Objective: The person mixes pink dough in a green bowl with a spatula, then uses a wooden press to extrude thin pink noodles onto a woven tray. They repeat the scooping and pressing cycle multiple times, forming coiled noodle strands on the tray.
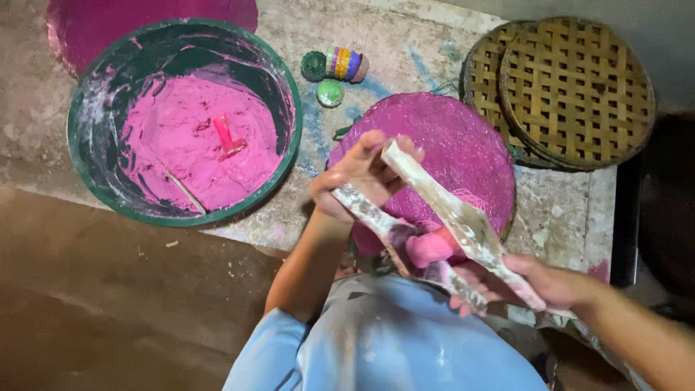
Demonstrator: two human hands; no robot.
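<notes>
Each hand, left (358, 177) and right (532, 282), closed around a paste-smeared flat stick (463, 221).

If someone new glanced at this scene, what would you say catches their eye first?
Most striking is the big green basin at upper left, half full of bright pink paste with a small pink tool lying in it. At centre, the left hand and right hand each hold a paste-smeared flat scraper over a magenta-coated round tray. Bare woven bamboo trays are stacked at upper right.
</notes>
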